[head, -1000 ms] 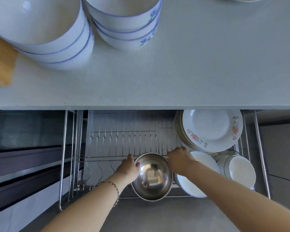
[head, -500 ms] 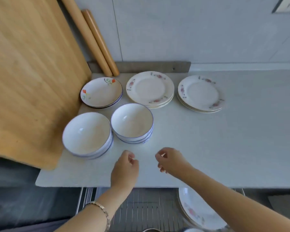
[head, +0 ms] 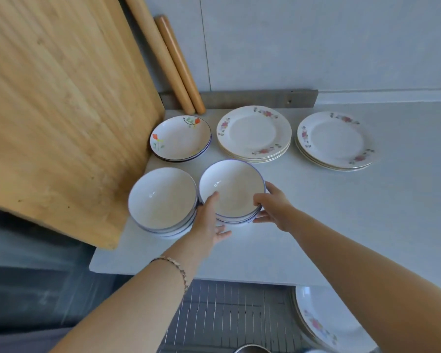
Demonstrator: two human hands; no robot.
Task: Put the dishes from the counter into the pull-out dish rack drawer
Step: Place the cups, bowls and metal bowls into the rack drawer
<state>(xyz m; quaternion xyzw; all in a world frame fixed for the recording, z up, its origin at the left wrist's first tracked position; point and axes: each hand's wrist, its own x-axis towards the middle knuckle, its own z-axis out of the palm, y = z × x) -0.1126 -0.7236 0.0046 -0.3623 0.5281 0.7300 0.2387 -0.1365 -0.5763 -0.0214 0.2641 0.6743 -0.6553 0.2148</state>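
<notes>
- Two bare forearms reach up from the near edge, the left one wearing a thin bracelet (head: 175, 267).
- Nearest, under the counter (head: 367, 225) lip, the pull-out dish rack drawer (head: 229, 317) shows its wire tines, with floral plates (head: 316, 324) standing at its right end and a steel rim just visible at the bottom edge.
- On the counter, the left hand (head: 209, 220) and right hand (head: 274, 206) clasp opposite sides of the right bowl stack (head: 231, 189), thumbs hooked over the top rim and fingers spread along the sides; I cannot tell whether the stack is lifted.
- Just left of it, touching or nearly so, sits the left bowl stack (head: 162, 200), white with blue rims.
- Farther back lie three low stacks: shallow dishes with orange flowers (head: 180, 138) at left, pink-flowered plates (head: 253, 133) in the middle, more of the same plates (head: 335, 140) at right.
- A large wooden board (head: 61, 110) leans at far left, and two rolling pins (head: 173, 59) lean against the wall.
</notes>
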